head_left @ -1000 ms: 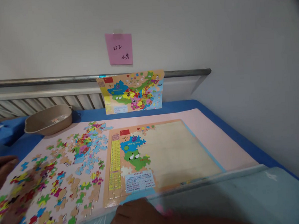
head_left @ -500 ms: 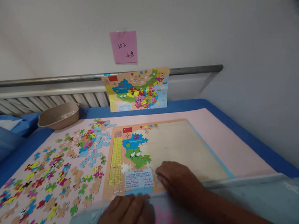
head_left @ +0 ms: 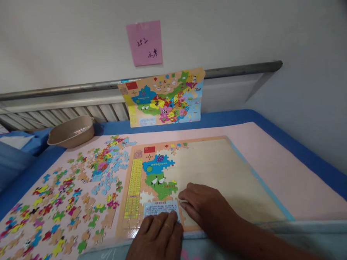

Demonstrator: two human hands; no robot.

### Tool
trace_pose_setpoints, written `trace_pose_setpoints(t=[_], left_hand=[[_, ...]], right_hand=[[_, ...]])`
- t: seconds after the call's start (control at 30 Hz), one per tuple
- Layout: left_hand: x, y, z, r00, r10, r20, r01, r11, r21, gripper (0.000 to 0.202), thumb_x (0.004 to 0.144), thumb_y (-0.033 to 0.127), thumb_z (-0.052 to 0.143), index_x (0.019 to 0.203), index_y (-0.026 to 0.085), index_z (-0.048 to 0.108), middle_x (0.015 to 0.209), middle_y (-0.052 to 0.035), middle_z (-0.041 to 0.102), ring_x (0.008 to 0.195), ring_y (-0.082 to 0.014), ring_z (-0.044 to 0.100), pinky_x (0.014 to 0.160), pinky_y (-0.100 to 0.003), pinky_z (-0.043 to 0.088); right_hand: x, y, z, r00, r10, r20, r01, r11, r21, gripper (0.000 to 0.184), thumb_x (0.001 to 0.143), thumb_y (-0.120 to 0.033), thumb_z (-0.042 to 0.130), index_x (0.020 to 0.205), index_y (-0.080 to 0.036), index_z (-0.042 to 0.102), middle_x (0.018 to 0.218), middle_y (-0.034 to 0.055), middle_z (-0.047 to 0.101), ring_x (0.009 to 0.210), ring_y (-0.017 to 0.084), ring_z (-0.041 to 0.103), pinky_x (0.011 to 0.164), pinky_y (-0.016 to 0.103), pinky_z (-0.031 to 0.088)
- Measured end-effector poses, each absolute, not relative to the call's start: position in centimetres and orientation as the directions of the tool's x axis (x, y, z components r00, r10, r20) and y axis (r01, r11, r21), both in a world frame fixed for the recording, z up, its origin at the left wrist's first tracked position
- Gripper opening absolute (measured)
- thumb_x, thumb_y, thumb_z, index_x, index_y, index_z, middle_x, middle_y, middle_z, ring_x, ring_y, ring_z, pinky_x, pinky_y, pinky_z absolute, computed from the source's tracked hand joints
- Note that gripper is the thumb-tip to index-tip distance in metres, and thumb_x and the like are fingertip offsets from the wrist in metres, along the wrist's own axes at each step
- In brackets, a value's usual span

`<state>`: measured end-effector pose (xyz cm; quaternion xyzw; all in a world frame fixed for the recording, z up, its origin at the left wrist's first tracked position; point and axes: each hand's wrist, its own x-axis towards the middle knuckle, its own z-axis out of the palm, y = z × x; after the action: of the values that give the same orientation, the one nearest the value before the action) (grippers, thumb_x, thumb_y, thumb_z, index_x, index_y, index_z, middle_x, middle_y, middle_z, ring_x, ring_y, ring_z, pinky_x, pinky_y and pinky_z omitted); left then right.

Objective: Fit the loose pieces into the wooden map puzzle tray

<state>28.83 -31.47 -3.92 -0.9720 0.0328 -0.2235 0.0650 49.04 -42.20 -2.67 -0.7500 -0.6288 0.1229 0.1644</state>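
A map jigsaw puzzle [head_left: 161, 187], filled in along its left side, lies in its frame board [head_left: 213, 163]. My left hand [head_left: 157, 239] rests with its fingers laid flat on the pale blue text block at the bottom left of the puzzle. Close by on the right, my right hand [head_left: 205, 206] is closed in a pinch at the edge of the joined pieces. A pale sliver shows between thumb and forefinger; what it is I cannot make out. Loose puzzle pieces [head_left: 58, 215] are spread over the pink mat to the left.
A folded map sheet [head_left: 166, 99] hangs from the metal rail [head_left: 240, 70] at the back. The brown plastic basin [head_left: 71, 133] stands at the far left, near blue cloth [head_left: 6, 166]. A pink note [head_left: 145, 43] sticks to the wall. Light blue padded fabric [head_left: 278, 241] runs along the near edge.
My left hand has moved forward and right, from the near edge onto the text block. My right hand stays pinched at the same spot of the puzzle. The view has shifted slightly.
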Motion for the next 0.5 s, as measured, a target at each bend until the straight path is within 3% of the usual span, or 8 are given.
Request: trace_pose_setpoints(t=[0.27, 0.5], left_hand=[[29.1, -31.8, -4.8, 0.858, -0.045, 0.511, 0.016, -0.993, -0.114, 0.061, 0.107, 0.063, 0.029, 0.109, 0.020, 0.072, 0.115, -0.0035, 0.080, 0.100, -0.0219, 0.068, 0.089, -0.039, 0.045], [28.9, -31.8, -5.3, 0.901, -0.053, 0.431, -0.005, -0.994, -0.111, 0.063, 0.104, 0.069, 0.034, 0.114, 0.019, 0.071, 0.121, -0.0078, 0.076, 0.109, -0.0238, 0.064, 0.095, -0.039, 0.043]], right_hand=[[48.7, -41.7, -3.4, 0.144, 0.985, 0.095, 0.948, -0.110, -0.297, 0.016, 0.094, -0.011, 0.071, 0.083, -0.022, 0.067, 0.082, -0.0006, 0.063, 0.076, 0.019, 0.056, 0.069, 0.032, 0.032], [48.5, -41.7, -4.7, 0.083, 0.975, 0.208, 0.975, -0.037, -0.217, 0.020, 0.090, -0.007, 0.072, 0.081, -0.022, 0.062, 0.081, 0.0003, 0.062, 0.071, 0.020, 0.051, 0.067, 0.035, 0.029]])
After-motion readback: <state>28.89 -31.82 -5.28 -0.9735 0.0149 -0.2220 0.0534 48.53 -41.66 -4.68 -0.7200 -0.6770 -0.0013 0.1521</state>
